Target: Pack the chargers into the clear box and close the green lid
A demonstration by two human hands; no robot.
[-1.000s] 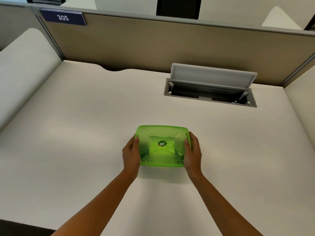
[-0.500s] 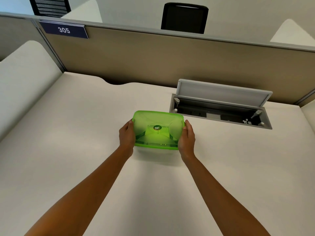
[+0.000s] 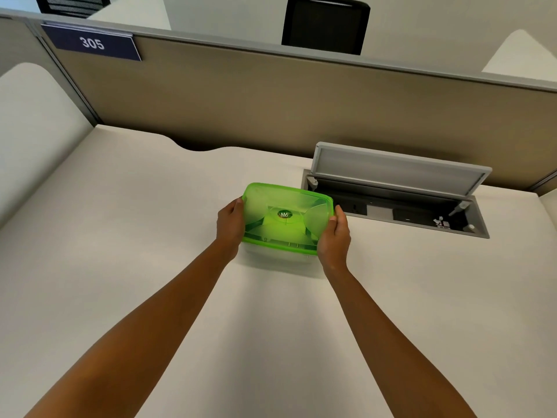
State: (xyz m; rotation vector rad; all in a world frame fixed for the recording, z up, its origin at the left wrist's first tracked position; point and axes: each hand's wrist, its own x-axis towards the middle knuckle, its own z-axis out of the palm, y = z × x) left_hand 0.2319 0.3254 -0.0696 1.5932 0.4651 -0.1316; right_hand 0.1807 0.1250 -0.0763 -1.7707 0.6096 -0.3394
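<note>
The clear box (image 3: 275, 258) sits on the white desk (image 3: 120, 267) with the translucent green lid (image 3: 286, 217) on top of it. A round logo marks the lid's middle. My left hand (image 3: 230, 226) grips the box's left side and my right hand (image 3: 334, 236) grips its right side, thumbs at the lid's rim. The lid's green tint hides what is inside the box. No chargers are visible on the desk.
An open cable hatch (image 3: 394, 203) with its grey flap raised lies just right of the box. A beige partition (image 3: 271, 101) with a "305" sign (image 3: 92, 43) borders the desk's far edge. A black chair (image 3: 325, 24) stands beyond it.
Both hands have carried the box away from me and to the right, towards the cable hatch. The view has tilted up, showing more of the partition.
</note>
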